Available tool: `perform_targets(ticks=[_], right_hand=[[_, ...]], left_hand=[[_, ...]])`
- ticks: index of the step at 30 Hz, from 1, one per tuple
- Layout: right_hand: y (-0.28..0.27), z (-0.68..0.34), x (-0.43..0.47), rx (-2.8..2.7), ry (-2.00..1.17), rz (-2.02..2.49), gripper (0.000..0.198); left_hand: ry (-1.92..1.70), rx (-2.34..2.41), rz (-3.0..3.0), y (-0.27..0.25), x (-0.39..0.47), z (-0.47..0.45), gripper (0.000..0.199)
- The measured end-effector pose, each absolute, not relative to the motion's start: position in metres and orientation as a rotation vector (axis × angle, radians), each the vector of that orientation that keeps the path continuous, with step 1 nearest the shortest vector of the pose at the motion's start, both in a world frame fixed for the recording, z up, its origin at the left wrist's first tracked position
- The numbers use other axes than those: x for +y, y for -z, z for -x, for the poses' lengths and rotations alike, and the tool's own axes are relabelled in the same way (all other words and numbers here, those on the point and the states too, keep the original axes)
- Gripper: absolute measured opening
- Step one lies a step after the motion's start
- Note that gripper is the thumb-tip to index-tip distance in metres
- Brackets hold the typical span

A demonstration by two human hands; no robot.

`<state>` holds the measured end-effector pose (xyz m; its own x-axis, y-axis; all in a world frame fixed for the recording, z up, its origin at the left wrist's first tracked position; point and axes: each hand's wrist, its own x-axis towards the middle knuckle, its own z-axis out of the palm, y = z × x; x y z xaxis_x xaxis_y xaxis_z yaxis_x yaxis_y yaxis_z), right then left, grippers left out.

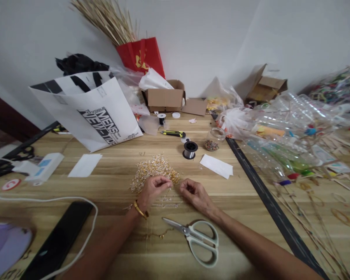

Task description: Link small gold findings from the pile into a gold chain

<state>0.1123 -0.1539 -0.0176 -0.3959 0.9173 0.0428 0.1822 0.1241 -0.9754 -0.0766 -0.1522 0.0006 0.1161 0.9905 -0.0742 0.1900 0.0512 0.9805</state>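
Note:
My left hand [156, 188], with a gold bracelet [141, 210] at the wrist, is closed in a pinch at the front of a pile of small gold and clear beads [153, 167]. What sits between its fingertips is too small to make out. Just right of it, my right hand [195, 193] rests low over the table, fingers curled together; their contents are hidden. A short silvery beaded strand [167, 204] lies between the wrists. Closer to me are a thin gold chain [160, 235] and scissors with pale green handles [204, 243], blades slightly apart.
Behind the pile stand a wire spool [189, 149], a glass jar of beads [212, 144] and a yellow-black utility knife [173, 133]. White paper [216, 166] lies to the right, a black phone [60, 239] and white cable to the left. Plastic bottles [280, 155] crowd the right side.

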Motion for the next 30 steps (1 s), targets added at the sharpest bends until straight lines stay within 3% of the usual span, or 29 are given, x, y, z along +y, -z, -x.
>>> perform_targets(ticks=[30], right_hand=[[0.022,-0.11,-0.16,-1.63,-1.329,0.947,0.024]], left_hand=[[-0.895,1.185,-1.223,0.005,-0.16,0.068,0.015]])
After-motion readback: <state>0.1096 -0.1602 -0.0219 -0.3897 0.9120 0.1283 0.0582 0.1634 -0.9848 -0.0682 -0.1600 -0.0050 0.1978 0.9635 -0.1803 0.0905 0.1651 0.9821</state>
